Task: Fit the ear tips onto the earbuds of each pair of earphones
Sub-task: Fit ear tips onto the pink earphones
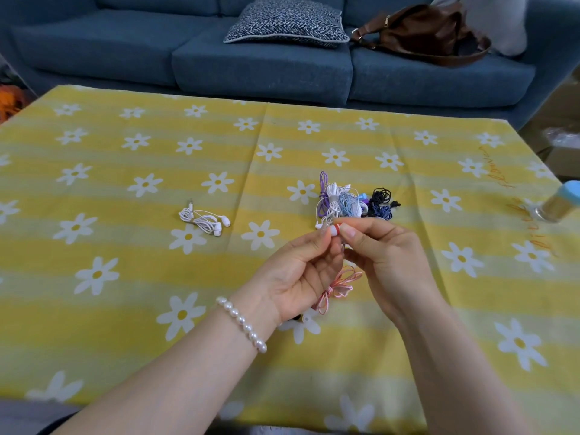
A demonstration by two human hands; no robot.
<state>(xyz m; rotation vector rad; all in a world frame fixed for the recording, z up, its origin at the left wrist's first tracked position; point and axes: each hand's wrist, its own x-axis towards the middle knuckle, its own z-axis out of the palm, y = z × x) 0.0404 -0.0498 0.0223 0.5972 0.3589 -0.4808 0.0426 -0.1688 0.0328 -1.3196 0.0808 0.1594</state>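
My left hand (301, 268) and my right hand (386, 255) meet above the table's middle, both pinching a small red-and-white earbud (335, 229) at the fingertips. Its pink cable bundle (337, 285) hangs down between my palms. Whether an ear tip sits on the earbud I cannot tell. A white pair of earphones (204, 219) lies coiled on the cloth to the left, with ear tips on. Just beyond my fingers lies a heap of bundled earphones (354, 202) in purple, white, blue and black.
The table carries a yellow cloth with white daisies (125, 277). A small white piece (306, 318) lies under my left wrist. A glass jar with a blue lid (561, 202) stands at the right edge. Behind is a blue sofa (251, 67) with a cushion and a brown bag (423, 32).
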